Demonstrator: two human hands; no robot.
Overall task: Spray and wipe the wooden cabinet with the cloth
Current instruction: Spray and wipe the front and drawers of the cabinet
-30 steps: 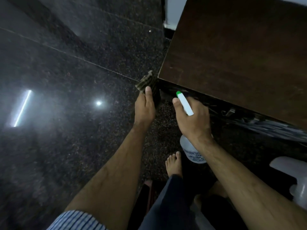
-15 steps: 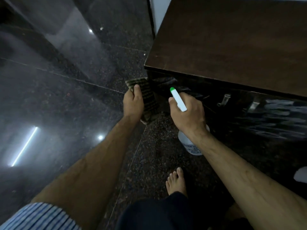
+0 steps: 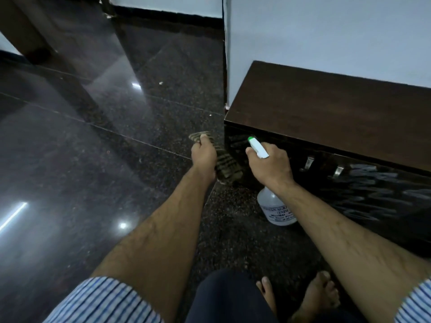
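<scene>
A low dark wooden cabinet (image 3: pixel 326 117) stands against the pale wall on the right, its glossy front streaked with wet marks. My right hand (image 3: pixel 270 164) grips a clear spray bottle (image 3: pixel 277 208) by its white head with a green nozzle tip, which points at the cabinet's front left corner. My left hand (image 3: pixel 203 155) holds a striped cloth (image 3: pixel 227 164) that hangs just left of that corner, beside the cabinet's left end.
Two metal handles (image 3: pixel 309 163) sit on the cabinet front. The polished dark stone floor (image 3: pixel 93 159) spreads to the left. A brown wooden post (image 3: pixel 25 31) stands at the far left. My bare feet (image 3: pixel 312 297) are below, near the cabinet.
The view has tilted up and pulled back, so the wall and more floor show. Both hands stay at the cabinet's front left corner, and the cloth now hangs lower along my left hand.
</scene>
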